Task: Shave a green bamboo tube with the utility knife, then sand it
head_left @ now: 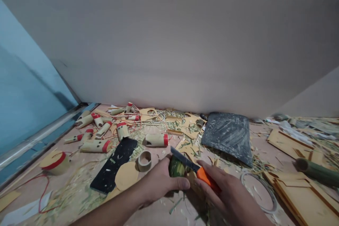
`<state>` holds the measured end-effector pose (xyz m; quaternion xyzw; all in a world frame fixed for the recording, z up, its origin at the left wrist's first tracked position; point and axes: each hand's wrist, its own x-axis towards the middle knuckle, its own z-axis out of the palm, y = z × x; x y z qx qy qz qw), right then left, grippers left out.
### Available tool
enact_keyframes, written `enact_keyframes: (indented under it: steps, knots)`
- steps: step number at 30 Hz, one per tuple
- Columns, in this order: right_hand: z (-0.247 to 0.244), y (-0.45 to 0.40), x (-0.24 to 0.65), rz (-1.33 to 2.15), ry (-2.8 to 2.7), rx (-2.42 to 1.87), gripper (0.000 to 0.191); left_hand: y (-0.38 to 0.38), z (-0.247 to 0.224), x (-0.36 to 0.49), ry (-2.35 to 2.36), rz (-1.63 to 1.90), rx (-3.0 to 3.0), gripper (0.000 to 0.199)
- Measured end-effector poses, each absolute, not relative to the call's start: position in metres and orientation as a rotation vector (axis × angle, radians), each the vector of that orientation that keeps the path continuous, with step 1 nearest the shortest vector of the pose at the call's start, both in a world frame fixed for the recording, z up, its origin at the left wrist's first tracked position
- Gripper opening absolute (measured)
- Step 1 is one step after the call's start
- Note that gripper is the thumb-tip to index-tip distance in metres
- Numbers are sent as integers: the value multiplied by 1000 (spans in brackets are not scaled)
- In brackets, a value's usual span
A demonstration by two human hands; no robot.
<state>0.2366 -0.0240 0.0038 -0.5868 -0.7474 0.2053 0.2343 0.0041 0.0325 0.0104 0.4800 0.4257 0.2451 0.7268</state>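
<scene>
Near the bottom middle, my left hand [165,180] is wrapped round a short green bamboo piece [176,168], thumb across its near side. My right hand [219,187] grips the orange handle of a utility knife [205,178]. The knife's blade points up and left and lies over the top of the green piece; whether it touches is hard to tell. Left of my left hand stands a hollow bamboo ring [144,160]. Behind it lies a pale bamboo tube with a red end [156,140].
Red-banded bamboo pieces [95,146] and red cords lie left, near a black board [116,164]. A dark grey sheet [227,134] is behind my right hand. Right are a tape roll [259,192], yellowish boards [307,197] and a green bamboo tube [317,171]. Green shavings litter the surface.
</scene>
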Motion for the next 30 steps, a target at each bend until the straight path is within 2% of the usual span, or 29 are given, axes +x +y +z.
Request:
enact_keyframes:
  steps: [4,12,20,23,26,30]
  knots:
    - [15,-25,233,718,-2189,-1591,47,31,14,7,838,582,1082,74]
    - [21,-23,230,853,-2297,-1532,48,26,14,9,855,587,1139,64]
    - [-7,-28,220,411,-2254,-1673,48,25,9,9,1079,599,1362,45]
    - [-12,-22,221,195,-2138,-1869,48,22,3,13,1192,624,1415,50]
    - [-6,-12,231,121,-2048,-2002,50,21,-1,15,1176,630,1371,54]
    - [0,-8,244,33,-1983,-1900,53,26,5,12,1090,539,1271,56]
